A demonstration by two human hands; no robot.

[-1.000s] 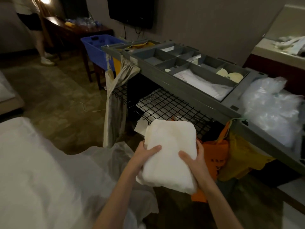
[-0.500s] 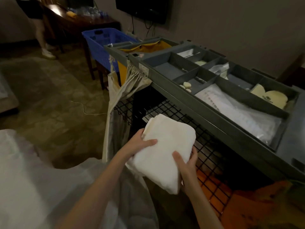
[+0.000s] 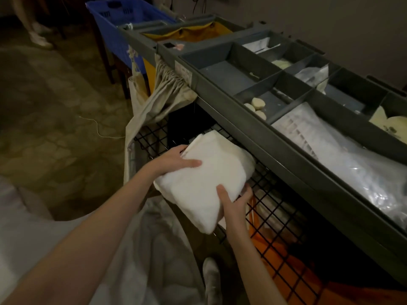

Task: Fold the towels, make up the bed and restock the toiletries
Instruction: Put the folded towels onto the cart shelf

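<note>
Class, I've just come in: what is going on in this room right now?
A person holds a folded white towel in both hands, the left hand on its top and near edge, the right hand under its lower corner. The towel is at the mouth of the cart's wire shelf, just below the grey tray of toiletries. Bedding lies rumpled below the arms.

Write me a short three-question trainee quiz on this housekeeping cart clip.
1. True or false: both hands hold the folded towel.
2. What is the towel's far edge nearest to? A) blue basket B) wire shelf under the grey tray C) floor
3. Fill in: the small pale round soaps lie in a ____ of the tray.

Key: 1 true, left hand and right hand; 2 B; 3 compartment.
</note>
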